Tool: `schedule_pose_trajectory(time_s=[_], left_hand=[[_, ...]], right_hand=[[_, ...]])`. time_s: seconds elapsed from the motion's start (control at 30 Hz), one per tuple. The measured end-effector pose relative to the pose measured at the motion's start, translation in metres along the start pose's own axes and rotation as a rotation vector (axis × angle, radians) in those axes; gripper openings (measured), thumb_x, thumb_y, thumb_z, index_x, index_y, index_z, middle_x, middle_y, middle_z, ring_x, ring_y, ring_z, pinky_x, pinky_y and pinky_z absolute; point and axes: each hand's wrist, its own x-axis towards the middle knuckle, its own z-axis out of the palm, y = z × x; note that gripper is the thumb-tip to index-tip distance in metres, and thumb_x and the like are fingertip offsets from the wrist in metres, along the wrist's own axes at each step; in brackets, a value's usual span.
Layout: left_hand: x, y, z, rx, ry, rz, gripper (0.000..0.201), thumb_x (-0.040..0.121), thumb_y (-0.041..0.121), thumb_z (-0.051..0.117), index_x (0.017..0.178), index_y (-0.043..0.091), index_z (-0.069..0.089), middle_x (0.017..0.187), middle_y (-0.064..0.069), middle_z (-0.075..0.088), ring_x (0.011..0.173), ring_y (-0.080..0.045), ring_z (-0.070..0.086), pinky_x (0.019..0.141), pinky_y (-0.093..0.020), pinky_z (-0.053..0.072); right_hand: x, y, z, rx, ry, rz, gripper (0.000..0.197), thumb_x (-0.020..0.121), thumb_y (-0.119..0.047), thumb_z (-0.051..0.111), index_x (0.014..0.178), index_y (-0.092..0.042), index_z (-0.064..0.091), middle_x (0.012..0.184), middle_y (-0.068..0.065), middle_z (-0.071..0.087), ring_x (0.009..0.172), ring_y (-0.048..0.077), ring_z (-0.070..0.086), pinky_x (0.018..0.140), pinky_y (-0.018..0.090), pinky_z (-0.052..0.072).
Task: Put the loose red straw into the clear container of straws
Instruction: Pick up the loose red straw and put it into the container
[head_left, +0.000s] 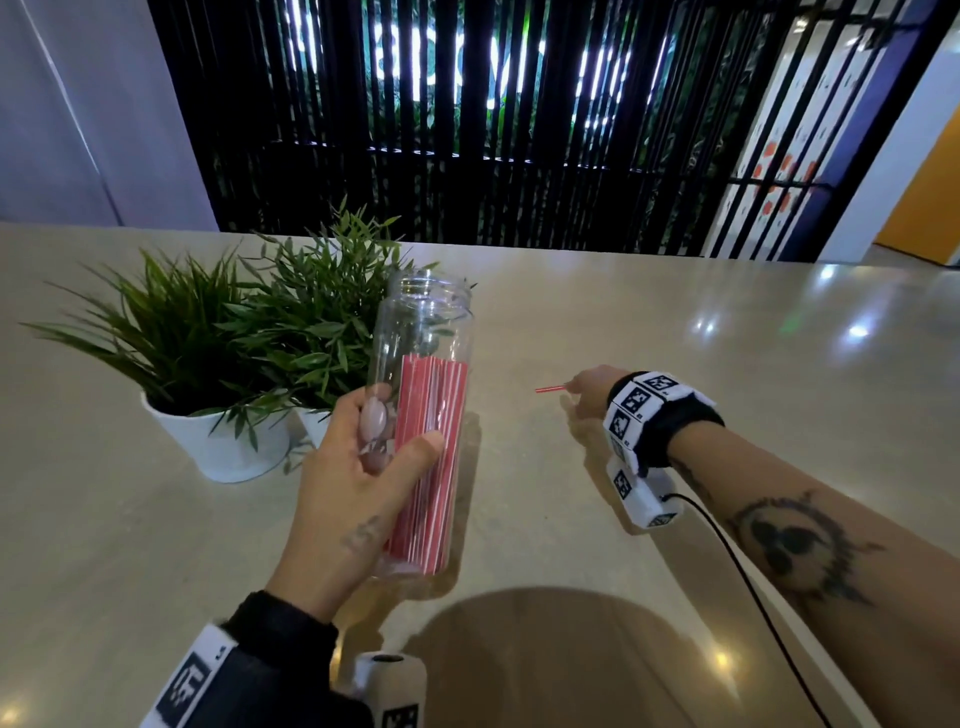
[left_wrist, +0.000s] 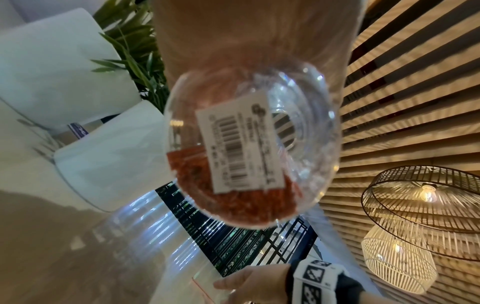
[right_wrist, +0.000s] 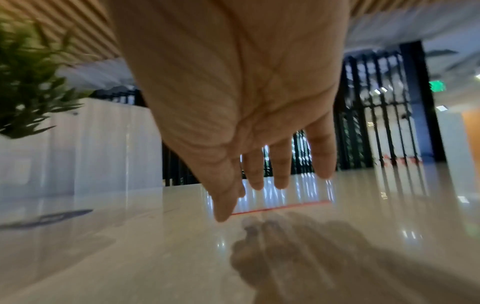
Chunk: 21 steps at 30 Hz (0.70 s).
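My left hand (head_left: 395, 441) grips a tall clear container (head_left: 423, 332), tilted and lifted off the table, mouth open and pointing away. A bundle of red straws (head_left: 426, 467) fills its lower half. From below, the left wrist view looks at the container's base (left_wrist: 306, 127) and its barcode label (left_wrist: 239, 152). The loose red straw (head_left: 550, 388) lies flat on the table to the right. My right hand (head_left: 584, 392) hovers over it with straight fingers. In the right wrist view the thumb tip (right_wrist: 223, 214) is at the near end of the straw (right_wrist: 283, 207); contact is unclear.
Two green plants in white pots (head_left: 223, 441) (head_left: 311, 423) stand just left of the container. The glossy beige table (head_left: 701, 338) stretches far to the right and back. A black cable (head_left: 753, 587) trails from my right wrist camera.
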Motion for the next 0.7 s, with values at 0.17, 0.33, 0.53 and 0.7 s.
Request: schedule_pose_trajectory(time_s=[0.17,0.33,0.53,0.7], left_hand=[[0.003,-0.001,0.001,0.003,-0.027,0.043,0.058,0.056,0.057,0.056,0.108,0.032,0.05,0.093,0.029,0.065,0.077,0.001,0.067,0.066,-0.028,0.054],[0.005,-0.007,0.003,0.012,-0.031,0.036,0.061,0.056,0.058,0.056,0.11,0.03,0.05,0.096,0.027,0.064,0.079,0.0,0.067,0.067,-0.029,0.054],[0.005,-0.011,0.007,0.021,-0.025,0.021,0.053,0.057,0.056,0.058,0.103,0.032,0.051,0.092,0.03,0.065,0.078,0.001,0.066,0.067,-0.031,0.054],[0.005,-0.013,0.006,0.03,-0.03,0.023,0.048,0.057,0.056,0.058,0.1,0.037,0.05,0.091,0.03,0.064,0.078,-0.001,0.066,0.067,-0.03,0.055]], right_hand=[[-0.012,-0.019,0.009,-0.062,-0.009,-0.022,0.052,0.084,-0.017,0.058,0.132,-0.006,0.042,0.141,0.017,0.042,0.128,0.033,0.043,0.105,0.043,0.035],[0.003,-0.021,0.009,-0.056,-0.039,-0.003,0.032,0.09,-0.009,0.047,0.12,0.0,0.045,0.13,0.018,0.047,0.075,0.026,0.043,0.075,0.034,0.038],[0.03,-0.012,0.011,-0.147,-0.085,-0.015,0.042,0.056,-0.02,0.072,0.095,-0.008,0.059,0.09,0.01,0.064,0.08,0.032,0.065,0.075,0.041,0.057],[0.016,-0.019,-0.007,-0.102,0.015,-0.045,0.02,0.073,-0.006,0.065,0.091,0.002,0.069,0.08,0.015,0.063,0.057,0.027,0.057,0.062,0.029,0.046]])
